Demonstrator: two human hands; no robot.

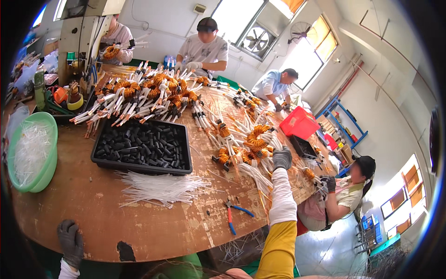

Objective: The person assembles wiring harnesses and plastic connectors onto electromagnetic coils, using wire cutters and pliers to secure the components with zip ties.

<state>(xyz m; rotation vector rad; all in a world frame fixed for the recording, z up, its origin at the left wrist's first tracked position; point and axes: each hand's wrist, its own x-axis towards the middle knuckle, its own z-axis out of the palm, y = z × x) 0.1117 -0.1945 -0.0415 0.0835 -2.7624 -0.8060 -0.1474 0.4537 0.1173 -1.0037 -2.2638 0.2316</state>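
Observation:
My right hand (281, 159), in a grey glove, reaches out to a pile of copper-wound ring coils at the right of the table. Its fingers are closed around the white-sleeved leads (274, 141) beside a copper coil (258, 136); the fingertips are partly hidden. More white leads (255, 176) hang below that hand. At the near left edge of the table, my left hand (70, 242), also grey-gloved, rests on the wood with its fingers laid out and nothing in it. Pliers (231, 217) with red and blue handles lie between the hands.
A black tray (188, 162) of short black tubes stands mid-table, with white cable ties (160, 188) before it. A green basin (52, 160) is at left. A large coil heap (148, 93) lies behind. Co-workers sit around; a red bin (298, 123) is at right.

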